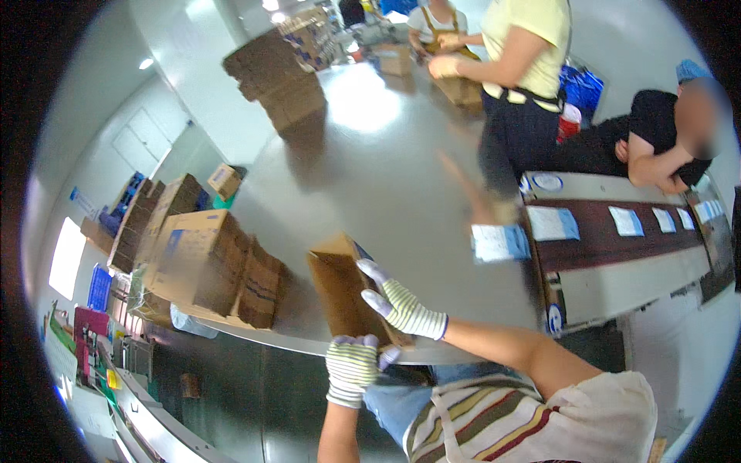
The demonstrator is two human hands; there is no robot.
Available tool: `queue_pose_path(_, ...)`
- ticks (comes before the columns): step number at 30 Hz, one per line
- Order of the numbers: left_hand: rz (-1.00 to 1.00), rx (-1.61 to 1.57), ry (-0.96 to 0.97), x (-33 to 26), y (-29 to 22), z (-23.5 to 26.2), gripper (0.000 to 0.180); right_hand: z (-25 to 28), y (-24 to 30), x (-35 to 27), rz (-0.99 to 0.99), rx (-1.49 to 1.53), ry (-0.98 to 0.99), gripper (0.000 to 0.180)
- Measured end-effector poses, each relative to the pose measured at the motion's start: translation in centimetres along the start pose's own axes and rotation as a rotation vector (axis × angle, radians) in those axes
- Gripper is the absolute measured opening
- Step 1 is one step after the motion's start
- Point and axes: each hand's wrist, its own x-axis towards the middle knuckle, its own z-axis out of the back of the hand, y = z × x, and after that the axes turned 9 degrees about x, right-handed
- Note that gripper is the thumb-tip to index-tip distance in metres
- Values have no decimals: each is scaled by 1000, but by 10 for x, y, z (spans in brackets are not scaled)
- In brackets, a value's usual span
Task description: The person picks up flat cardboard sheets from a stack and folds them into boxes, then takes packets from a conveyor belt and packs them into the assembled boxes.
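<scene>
An open cardboard box (340,297) lies at the near edge of the grey table, its brown inside facing me. My left hand (353,366), in a green-striped white glove, is closed on the box's near end. Against the right side of the box rests my right hand (405,306), gloved alike, with its fingers stretched out and spread. The outer face of the box is mostly hidden.
Stacked cardboard boxes (197,258) stand on the left, with flattened cardboard (278,81) farther back. A white-and-blue packet (500,243) lies at the right table edge, beside a conveyor (594,243) carrying several packets. A person in yellow (525,54) and a seated person (656,139) are nearby.
</scene>
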Motion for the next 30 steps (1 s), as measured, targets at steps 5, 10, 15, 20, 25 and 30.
queue_pose_path(5, 41, -47, 0, 1, -2, -8, 38, 10, -17, -49, -122, 70, 90, 50)
queue_pose_path(10, 45, -45, 9, 2, -6, -8, 39, 47, -14, -79, -327, 29, 234, 34)
queue_pose_path(15, 55, -31, 5, 1, -5, -10, 41, 80, -24, -89, -214, -330, 336, 34)
queue_pose_path(20, 65, -9, -10, 4, -10, -8, 41, 107, -36, -84, -208, -296, 349, 35)
queue_pose_path(25, 63, -20, -51, 5, -10, -14, 39, 148, -29, -67, -250, -412, 298, 40)
queue_pose_path(30, 87, -3, 13, 1, -10, -4, 37, 202, -50, -42, 69, -628, 117, 33)
